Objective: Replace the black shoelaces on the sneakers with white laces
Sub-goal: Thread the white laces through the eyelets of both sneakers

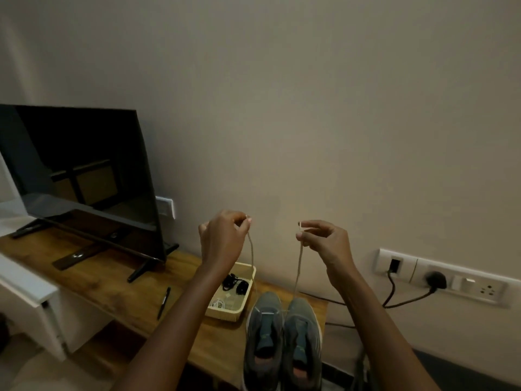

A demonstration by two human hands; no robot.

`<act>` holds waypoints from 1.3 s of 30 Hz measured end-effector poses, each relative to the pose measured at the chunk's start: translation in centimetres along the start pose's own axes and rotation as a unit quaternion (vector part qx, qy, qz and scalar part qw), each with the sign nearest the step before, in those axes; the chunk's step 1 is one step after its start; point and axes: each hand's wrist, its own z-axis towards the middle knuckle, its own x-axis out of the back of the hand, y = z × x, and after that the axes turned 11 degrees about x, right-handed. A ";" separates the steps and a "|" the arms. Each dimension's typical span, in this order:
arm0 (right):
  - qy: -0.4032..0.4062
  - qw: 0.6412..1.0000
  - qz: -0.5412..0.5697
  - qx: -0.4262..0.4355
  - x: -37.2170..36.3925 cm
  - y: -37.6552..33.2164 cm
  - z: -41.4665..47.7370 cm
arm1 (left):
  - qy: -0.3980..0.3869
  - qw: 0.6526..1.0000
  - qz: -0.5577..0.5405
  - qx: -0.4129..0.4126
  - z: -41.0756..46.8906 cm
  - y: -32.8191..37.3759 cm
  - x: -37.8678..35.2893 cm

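Lower frame edge is cutting off the heels of the grey mesh sneakers (265,328). Where the thin white lace (298,266) is entering the eyelets is hard to make out. You are pinching one lace end in your left hand (222,235) and the other in your right hand (324,238), strands hanging straight down to the sneakers on the wooden worktop (118,280). Below your left hand, a pale woven basket (225,314) is holding dark tangled items, unclear.
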 end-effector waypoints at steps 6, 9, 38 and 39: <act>0.001 0.996 -0.084 -0.041 -0.2 9.7 0.4 | 0.005 0.980 0.113 0.166 -2.7 -8.6 -5.7; -0.012 0.988 -0.134 -0.069 -0.9 15.4 0.0 | -0.069 0.957 0.185 0.215 -5.4 -12.0 -9.5; -0.335 0.789 -0.515 0.002 -6.6 28.4 -2.2 | -0.316 0.904 0.113 0.264 -6.8 -16.3 -19.9; -0.338 0.787 -0.516 0.005 -6.6 28.3 -2.1 | -0.315 0.906 0.113 0.259 -6.9 -16.4 -19.9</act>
